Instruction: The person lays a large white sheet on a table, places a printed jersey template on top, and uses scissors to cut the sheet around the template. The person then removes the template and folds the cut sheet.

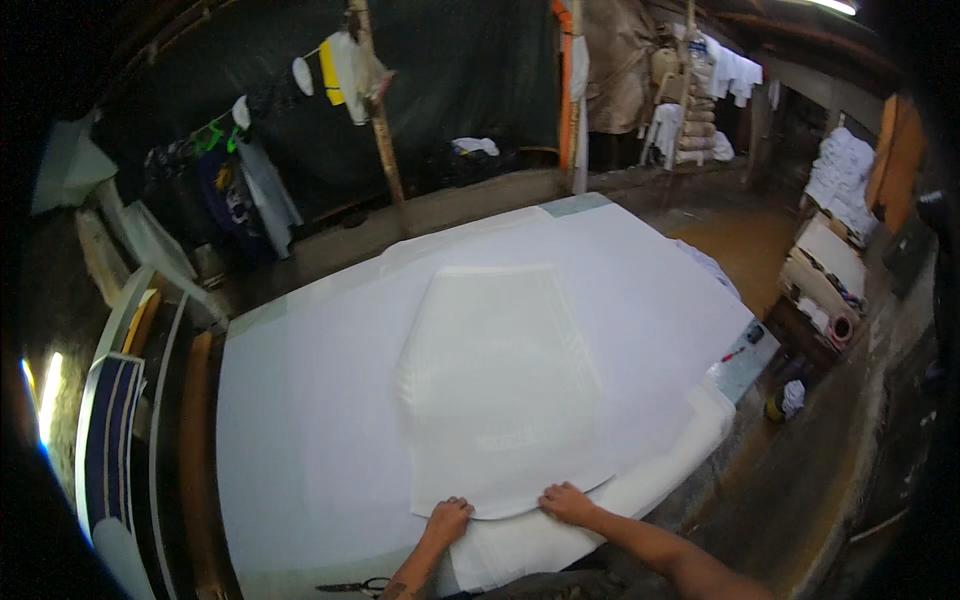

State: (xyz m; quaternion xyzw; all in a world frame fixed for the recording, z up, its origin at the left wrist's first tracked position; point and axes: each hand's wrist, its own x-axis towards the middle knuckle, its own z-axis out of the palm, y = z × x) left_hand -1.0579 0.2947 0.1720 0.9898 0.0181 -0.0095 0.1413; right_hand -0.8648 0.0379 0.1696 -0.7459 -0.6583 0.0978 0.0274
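A large white cloth panel [505, 390] with curved sides lies flat on a table covered in white fabric [310, 400]. My left hand [448, 520] is closed on the panel's near edge, toward its left corner. Farther right along that same edge, my right hand [568, 504] pinches the cloth too. Between the two hands the edge bows slightly, with a dark line of shadow under it. More folded white cloth [640, 490] lies beneath and to the right of the panel. A pair of scissors [360, 586] rests by my left forearm at the table's near edge.
A small red and black object [738, 352] sits on the table's right corner. Wooden frames [110, 440] lean at the left. Clothes [265, 190] hang on a line behind. At the right stand a cluttered bench [825, 265] and a white cloth pile [842, 185].
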